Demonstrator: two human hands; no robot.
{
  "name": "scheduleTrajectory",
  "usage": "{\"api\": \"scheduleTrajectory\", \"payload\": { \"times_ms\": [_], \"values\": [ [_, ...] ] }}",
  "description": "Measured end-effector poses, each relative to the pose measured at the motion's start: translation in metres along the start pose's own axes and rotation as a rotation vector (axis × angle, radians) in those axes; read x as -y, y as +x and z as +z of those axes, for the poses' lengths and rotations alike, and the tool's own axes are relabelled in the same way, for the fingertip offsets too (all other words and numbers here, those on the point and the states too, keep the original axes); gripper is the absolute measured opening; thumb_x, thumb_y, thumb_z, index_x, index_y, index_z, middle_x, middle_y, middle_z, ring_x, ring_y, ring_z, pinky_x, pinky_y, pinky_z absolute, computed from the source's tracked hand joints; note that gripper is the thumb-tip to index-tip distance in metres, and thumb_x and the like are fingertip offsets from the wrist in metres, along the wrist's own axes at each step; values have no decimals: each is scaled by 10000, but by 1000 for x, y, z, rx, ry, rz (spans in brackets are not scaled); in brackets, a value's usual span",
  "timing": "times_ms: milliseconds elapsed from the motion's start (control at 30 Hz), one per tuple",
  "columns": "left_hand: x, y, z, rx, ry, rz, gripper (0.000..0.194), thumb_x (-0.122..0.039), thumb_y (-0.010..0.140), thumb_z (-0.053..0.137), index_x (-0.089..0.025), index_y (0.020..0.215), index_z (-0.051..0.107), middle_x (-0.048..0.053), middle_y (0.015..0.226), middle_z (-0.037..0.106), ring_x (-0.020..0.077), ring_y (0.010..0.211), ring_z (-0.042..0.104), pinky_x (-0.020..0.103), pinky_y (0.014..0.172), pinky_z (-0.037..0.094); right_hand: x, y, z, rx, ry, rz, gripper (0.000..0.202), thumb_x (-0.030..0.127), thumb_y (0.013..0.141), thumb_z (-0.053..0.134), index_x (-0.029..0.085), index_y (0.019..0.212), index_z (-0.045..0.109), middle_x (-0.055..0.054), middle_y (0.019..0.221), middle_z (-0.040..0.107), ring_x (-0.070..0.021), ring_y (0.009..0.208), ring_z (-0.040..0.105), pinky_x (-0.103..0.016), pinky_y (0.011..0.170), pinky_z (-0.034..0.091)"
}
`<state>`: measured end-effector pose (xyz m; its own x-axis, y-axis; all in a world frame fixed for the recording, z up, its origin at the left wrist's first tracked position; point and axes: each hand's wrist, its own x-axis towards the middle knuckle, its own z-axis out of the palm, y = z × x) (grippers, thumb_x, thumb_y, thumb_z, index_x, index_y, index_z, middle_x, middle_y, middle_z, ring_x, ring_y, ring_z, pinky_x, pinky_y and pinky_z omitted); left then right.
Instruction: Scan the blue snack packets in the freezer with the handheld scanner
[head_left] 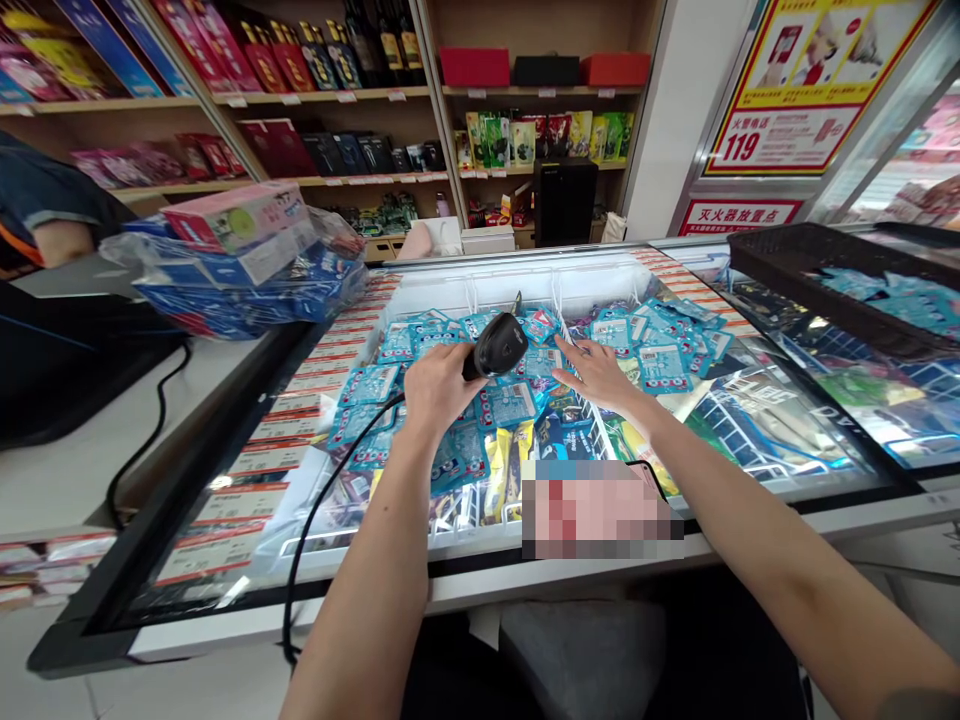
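Observation:
My left hand (441,388) is wrapped round the handle of a black barcode scanner (501,345), whose cable hangs down to the left. The scanner's head is over blue packets (506,402) scattered on the freezer's glass top. To the right, my right hand (596,372) has its fingers spread over the packets, thumb apart from the rest, and holds nothing. More blue packets (664,368) lie just beyond it on the right. Under the glass, white wire baskets hold colourful packages.
Wrapped boxes (247,260) are stacked at the freezer's left corner. A dark tray (817,290) with blue packets stands at the right. A phone (600,510), partly blurred, lies at the near edge. Stocked shelves (337,97) stand behind; a person's arm shows far left.

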<state>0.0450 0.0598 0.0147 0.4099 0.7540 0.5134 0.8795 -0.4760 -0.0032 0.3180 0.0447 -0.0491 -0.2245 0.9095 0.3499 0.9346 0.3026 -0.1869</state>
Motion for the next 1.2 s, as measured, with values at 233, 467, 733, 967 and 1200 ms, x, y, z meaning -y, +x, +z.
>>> {"api": "scheduleTrajectory", "payload": {
  "times_ms": [233,467,733,967,1200],
  "values": [
    [-1,0,2,-14,-2,29,328,-419,768,575,-207,1017,606,70,932,667,248,931,594,304,651,395,-5,4,1,-19,134,2,677,615,824,426,319,1411,268,-37,1275,536,-294,1146,414,-472,920,316],
    [-3,0,1,8,-16,49,331,-425,783,556,-205,1026,606,72,932,667,247,934,592,307,658,400,-3,9,-2,41,221,32,744,523,781,547,284,1422,255,-81,1266,528,-316,1189,376,-504,937,293],
    [-3,1,1,-10,-44,55,331,-420,778,560,-206,1024,614,73,913,669,246,920,595,303,662,400,-2,9,-3,-98,465,119,867,478,663,684,261,1400,283,-120,1247,455,-277,1082,489,-421,827,436],
    [-9,0,-1,-8,-81,64,319,-408,763,570,-213,1009,630,65,874,667,233,877,601,285,629,384,-10,14,6,-276,474,278,627,388,663,680,200,1227,481,-40,830,593,-224,746,574,-409,741,468],
    [-13,0,0,4,-131,79,319,-370,746,574,-211,1018,627,64,900,665,228,875,599,274,628,381,-7,11,4,-317,634,270,554,339,701,633,212,1200,432,11,720,605,-198,645,590,-350,641,474]
  ]
}}
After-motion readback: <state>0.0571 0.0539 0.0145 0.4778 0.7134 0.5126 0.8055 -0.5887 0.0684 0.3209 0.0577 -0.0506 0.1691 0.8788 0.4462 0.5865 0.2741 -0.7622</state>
